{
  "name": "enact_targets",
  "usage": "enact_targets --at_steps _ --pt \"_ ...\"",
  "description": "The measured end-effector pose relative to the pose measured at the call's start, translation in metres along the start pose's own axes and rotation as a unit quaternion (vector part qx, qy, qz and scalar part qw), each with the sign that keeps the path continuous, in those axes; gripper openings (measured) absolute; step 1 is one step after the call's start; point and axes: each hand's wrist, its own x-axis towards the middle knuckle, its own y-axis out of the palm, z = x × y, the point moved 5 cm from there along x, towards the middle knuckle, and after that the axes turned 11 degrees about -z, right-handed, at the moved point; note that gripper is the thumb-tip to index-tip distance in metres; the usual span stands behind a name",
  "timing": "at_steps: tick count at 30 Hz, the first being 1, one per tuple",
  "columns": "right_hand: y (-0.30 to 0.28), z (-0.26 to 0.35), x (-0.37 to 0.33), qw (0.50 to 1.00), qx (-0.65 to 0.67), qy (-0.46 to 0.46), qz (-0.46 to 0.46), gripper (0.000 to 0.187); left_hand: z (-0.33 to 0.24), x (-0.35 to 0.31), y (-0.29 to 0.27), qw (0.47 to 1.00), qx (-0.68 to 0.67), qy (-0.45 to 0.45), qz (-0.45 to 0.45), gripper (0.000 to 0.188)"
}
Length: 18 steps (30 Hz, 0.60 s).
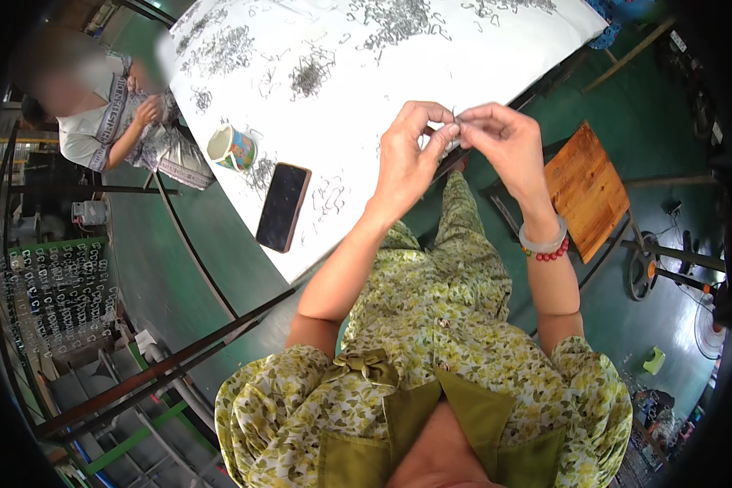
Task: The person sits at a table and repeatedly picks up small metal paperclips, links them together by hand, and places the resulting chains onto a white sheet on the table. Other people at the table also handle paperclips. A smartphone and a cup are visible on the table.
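My left hand [409,156] and my right hand [508,145] meet over the near right edge of the white-topped table [351,130]. The fingertips of both are pinched together on a small dark bent wire piece [455,113], mostly hidden between them. Several heaps of similar dark bent wire pieces [307,77] lie spread over the table, with a big cluster [394,23] at the far side. A few loose wire pieces [328,198] are nearer my left forearm.
A dark phone [284,206] and a colourful paper tub [232,148] stand near the table's left edge. Beyond that edge a person [130,122] sits working. A wooden stool [587,192] is at my right, a fan [708,327] farther off. Metal rails [179,358] run at lower left.
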Motion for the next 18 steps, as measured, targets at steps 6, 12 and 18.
enact_targets --at_steps 6,12,18 --pt "0.001 -0.004 -0.013 0.997 -0.048 -0.031 -0.046 0.014 0.011 -0.011 0.002 0.997 0.024 -0.048 -0.049 0.011" --pt "-0.001 -0.010 0.025 0.995 -0.026 -0.072 -0.061 0.014 0.006 -0.017 -0.004 0.996 -0.023 -0.070 -0.044 0.007" --pt "0.099 -0.089 0.142 0.952 -0.216 -0.194 0.097 0.017 0.015 -0.024 -0.003 0.996 -0.032 -0.086 -0.021 0.008"
